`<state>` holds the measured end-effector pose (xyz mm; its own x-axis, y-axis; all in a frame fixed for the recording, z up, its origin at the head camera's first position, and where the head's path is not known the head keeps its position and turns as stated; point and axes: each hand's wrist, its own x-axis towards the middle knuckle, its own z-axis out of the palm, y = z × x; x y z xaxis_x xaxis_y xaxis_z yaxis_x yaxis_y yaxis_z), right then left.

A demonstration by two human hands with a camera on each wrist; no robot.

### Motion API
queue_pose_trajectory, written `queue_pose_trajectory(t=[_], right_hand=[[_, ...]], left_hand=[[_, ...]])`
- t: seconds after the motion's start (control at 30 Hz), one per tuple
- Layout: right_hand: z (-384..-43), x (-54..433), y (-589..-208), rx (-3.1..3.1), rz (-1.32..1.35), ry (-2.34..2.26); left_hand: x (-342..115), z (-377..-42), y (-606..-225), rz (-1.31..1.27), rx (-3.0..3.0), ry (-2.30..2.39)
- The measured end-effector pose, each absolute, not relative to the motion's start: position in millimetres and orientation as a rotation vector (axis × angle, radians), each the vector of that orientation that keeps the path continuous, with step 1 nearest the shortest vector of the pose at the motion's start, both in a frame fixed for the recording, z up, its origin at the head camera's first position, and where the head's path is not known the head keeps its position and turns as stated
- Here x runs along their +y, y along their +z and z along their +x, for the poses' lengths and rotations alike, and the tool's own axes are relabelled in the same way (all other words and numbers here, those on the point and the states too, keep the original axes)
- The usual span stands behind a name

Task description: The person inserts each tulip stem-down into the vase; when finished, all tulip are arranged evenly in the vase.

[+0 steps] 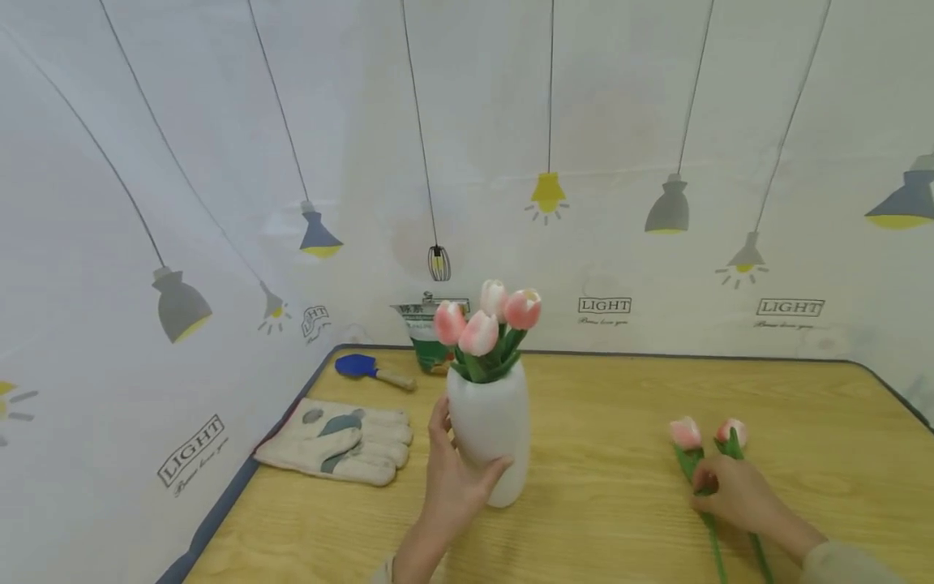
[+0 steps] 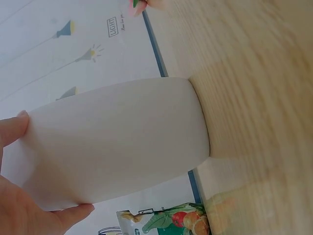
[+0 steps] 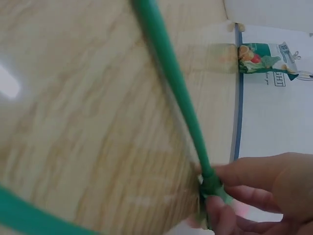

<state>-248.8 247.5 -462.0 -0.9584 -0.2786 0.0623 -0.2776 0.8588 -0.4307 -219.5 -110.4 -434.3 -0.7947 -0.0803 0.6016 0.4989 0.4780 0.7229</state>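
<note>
The head view alone shows four tulips (image 1: 479, 334) in the vase (image 1: 492, 426) that the left grip (image 1: 458, 483) clasps between thumb and fingers, while the right wrist view shows the right grip (image 1: 739, 495) pinching one loose tulip (image 1: 686, 434) at its leafy stem (image 3: 210, 180), a second tulip (image 1: 732, 433) beside it, both right of the vase.

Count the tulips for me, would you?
6 in view: four tulips clustered in the vase, one tulip pinched by the right hand, and another tulip just right of that one. More might hide behind the vase's front blooms.
</note>
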Motion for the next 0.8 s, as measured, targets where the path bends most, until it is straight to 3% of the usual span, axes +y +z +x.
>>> queue_pose_trajectory(t=[0.23,0.4,0.6,0.8], right_hand=[[-250.6,245.3,-455.9,3.029,-0.443,-0.84],[-258.2,226.9,-427.5,3.228,-0.571,-1.033],[-266.0,188.1,-356.4,3.405,-0.711,-1.373],[-265.2,141.6,-268.0,3.179,-1.206,-2.103]], left_hand=[[-109.2,-219.6,-435.0,-0.334,-2.154,-1.295],[-110.0,-220.7,-433.1,-0.34,-2.165,-1.311],[-110.2,-219.5,-430.5,-0.341,-2.179,-1.314],[-110.0,-219.6,-433.6,-0.329,-2.187,-1.317]])
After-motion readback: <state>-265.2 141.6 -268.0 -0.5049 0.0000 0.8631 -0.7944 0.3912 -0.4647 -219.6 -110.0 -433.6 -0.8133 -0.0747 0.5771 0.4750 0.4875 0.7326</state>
